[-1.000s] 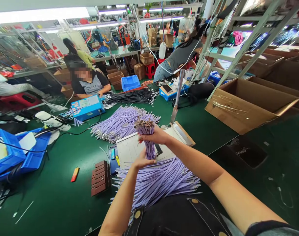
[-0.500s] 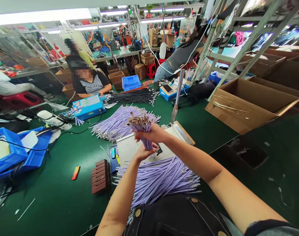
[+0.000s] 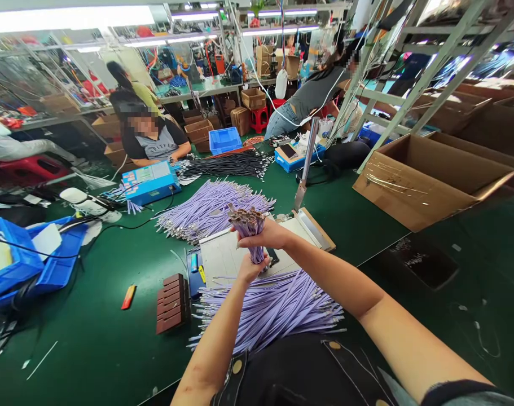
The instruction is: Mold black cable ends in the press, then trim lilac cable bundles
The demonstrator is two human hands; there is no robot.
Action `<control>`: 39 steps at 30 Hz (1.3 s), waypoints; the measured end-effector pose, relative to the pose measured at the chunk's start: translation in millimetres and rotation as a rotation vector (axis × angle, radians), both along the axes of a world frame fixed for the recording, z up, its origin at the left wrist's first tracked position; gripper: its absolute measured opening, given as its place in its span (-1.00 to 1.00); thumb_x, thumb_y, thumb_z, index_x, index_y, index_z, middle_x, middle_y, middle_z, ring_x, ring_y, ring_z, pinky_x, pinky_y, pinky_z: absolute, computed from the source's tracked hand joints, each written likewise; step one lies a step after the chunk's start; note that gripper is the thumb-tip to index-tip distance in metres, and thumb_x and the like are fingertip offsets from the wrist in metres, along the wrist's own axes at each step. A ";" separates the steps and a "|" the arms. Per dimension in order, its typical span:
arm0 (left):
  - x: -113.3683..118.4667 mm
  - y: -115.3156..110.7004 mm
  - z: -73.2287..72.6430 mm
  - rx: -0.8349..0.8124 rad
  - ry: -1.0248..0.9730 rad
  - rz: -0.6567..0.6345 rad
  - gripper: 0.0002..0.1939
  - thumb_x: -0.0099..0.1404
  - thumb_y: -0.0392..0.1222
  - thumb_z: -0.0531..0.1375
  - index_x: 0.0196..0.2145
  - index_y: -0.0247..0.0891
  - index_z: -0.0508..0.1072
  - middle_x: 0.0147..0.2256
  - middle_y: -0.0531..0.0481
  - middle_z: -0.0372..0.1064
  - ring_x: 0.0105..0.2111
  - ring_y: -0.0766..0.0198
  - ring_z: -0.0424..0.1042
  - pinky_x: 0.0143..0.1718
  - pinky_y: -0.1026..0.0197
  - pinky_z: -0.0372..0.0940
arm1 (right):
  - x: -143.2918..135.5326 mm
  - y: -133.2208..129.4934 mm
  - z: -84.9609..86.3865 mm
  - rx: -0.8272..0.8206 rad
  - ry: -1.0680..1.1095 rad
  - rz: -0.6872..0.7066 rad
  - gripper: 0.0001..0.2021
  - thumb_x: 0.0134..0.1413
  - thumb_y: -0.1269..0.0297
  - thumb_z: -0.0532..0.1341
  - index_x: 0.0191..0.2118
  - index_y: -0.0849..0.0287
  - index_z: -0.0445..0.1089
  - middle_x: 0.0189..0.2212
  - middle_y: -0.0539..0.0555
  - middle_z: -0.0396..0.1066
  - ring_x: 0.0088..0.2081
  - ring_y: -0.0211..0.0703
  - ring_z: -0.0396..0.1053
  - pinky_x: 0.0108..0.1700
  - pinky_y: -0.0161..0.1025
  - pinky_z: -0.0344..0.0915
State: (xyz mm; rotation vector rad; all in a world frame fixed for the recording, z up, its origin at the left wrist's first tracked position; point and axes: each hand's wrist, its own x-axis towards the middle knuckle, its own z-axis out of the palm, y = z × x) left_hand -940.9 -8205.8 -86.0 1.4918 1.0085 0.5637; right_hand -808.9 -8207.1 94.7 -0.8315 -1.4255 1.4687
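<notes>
Holding lavender cable bundle (image 3: 250,226) near-upright over guillotine cutter (image 3: 218,254), beyond near cable pile (image 3: 282,307). Gripped by wrapped fingers of right hand (image 3: 270,233) just below connector ends (image 3: 245,215), left hand (image 3: 252,269) lower down. Could shed cables if squeezed loosely or unevenly.

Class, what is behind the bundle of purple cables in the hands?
Beyond the bundle, the far pile of purple cables and the pale board show. Whatever the bundle and the right hand cover cannot be seen.
</notes>
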 end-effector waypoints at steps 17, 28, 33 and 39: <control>-41.7 23.1 200.7 1.255 -0.149 0.064 -0.89 0.22 -0.22 0.31 -0.28 -0.02 0.53 0.16 0.04 0.11 0.27 0.02 0.04 0.28 -0.21 0.02 | 2.3 7.4 -6.9 0.111 -0.024 -0.024 -0.66 -0.14 0.18 0.37 -0.22 0.23 0.40 -0.35 0.02 0.45 -0.31 -0.17 0.41 -0.17 -0.16 0.41; -29.5 17.3 206.7 1.508 0.214 0.079 -0.89 0.21 -0.24 0.30 -0.27 -0.11 0.51 0.08 -0.07 0.24 0.23 -0.04 0.07 0.24 -0.19 0.10 | -0.5 11.9 -14.5 0.154 -0.144 -0.085 -0.85 -0.22 0.39 0.28 -0.39 0.25 0.42 -0.42 -0.02 0.42 -0.29 -0.15 0.35 -0.16 -0.17 0.37; -32.5 20.8 223.9 1.527 0.206 0.027 -0.93 0.24 -0.30 0.26 -0.36 -0.15 0.50 -0.01 -0.07 0.33 0.21 0.01 0.11 0.24 -0.15 0.12 | -5.7 9.2 -12.2 0.092 -0.009 -0.016 -0.81 -0.15 0.27 0.32 -0.40 0.25 0.36 -0.50 -0.05 0.38 -0.41 -0.22 0.37 -0.31 -0.25 0.38; -36.8 23.4 249.4 1.562 0.259 -0.006 -0.94 0.28 -0.29 0.24 -0.36 -0.17 0.47 0.00 -0.07 0.36 0.21 0.01 0.12 0.29 -0.22 0.00 | -7.8 7.8 -12.8 0.023 0.091 0.013 -0.69 -0.13 0.20 0.37 -0.34 0.24 0.29 -0.50 -0.07 0.34 -0.46 -0.27 0.38 -0.33 -0.26 0.40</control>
